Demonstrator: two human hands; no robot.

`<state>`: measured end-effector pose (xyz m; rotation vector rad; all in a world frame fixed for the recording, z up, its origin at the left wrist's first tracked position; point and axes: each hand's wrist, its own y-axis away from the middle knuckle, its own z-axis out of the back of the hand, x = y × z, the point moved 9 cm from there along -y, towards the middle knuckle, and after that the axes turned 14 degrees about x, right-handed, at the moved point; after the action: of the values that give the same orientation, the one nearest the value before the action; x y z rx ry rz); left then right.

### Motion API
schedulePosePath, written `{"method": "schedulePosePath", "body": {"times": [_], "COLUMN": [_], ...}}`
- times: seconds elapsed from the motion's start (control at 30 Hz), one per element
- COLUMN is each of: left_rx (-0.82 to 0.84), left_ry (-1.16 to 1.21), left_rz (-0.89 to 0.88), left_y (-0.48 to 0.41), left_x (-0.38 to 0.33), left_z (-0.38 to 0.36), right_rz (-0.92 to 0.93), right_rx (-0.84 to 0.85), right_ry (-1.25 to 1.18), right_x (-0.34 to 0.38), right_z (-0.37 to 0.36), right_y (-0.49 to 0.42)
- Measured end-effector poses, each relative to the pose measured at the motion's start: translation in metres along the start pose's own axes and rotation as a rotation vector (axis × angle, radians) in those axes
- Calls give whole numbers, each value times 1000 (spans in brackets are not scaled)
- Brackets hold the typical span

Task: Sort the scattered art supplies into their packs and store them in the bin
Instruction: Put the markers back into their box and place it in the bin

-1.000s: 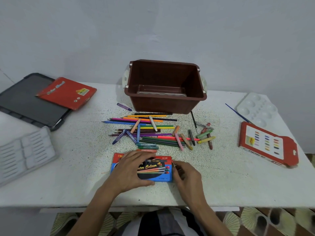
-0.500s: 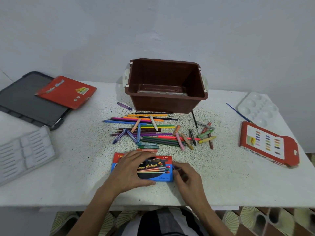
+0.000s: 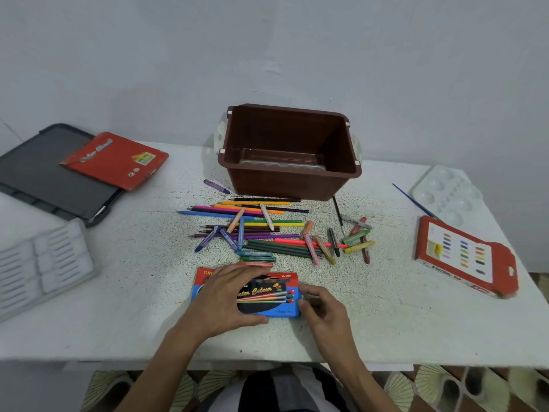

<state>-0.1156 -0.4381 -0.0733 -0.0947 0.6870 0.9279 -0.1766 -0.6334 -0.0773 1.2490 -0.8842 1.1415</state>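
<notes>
Our left hand (image 3: 225,298) spans the flat blue-and-red cardboard watercolour pack (image 3: 279,306), fingers curved over its far edge and thumb clamped on the near edge. Our right hand (image 3: 323,310) curls at the pack's right end, touching it; we cannot tell whether it pinches anything. The pack lies flat near the front of the white speckled table (image 3: 118,292), its long axis running left to right. Beyond it lie the scattered coloured pencils and crayons (image 3: 261,230), then the brown plastic bin (image 3: 285,185).
</notes>
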Motion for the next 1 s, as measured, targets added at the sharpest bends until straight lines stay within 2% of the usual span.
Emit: {"method": "schedulePosePath", "body": {"times": [0.3, 0.47, 0.73, 0.9, 1.0], "left_rx": [-19, -33, -53, -127, -269], "left_ry": [38, 30, -23, -76, -24], "left_rz": [-10, -14, -33, -106, -118], "left_y": [1, 1, 2, 4, 11], "left_x": [-1, -1, -4, -12, -14], "left_z": [3, 3, 3, 5, 15], "right_rz": [4, -2, 0, -23, -36], "right_rx": [90, 22, -55, -47, -32], "right_ry": [22, -84, -40, 53, 114], "right_x": [7, 4, 5, 6, 7], "right_z": [-6, -6, -1, -1, -2], "right_y": [-1, -2, -3, -5, -8]}}
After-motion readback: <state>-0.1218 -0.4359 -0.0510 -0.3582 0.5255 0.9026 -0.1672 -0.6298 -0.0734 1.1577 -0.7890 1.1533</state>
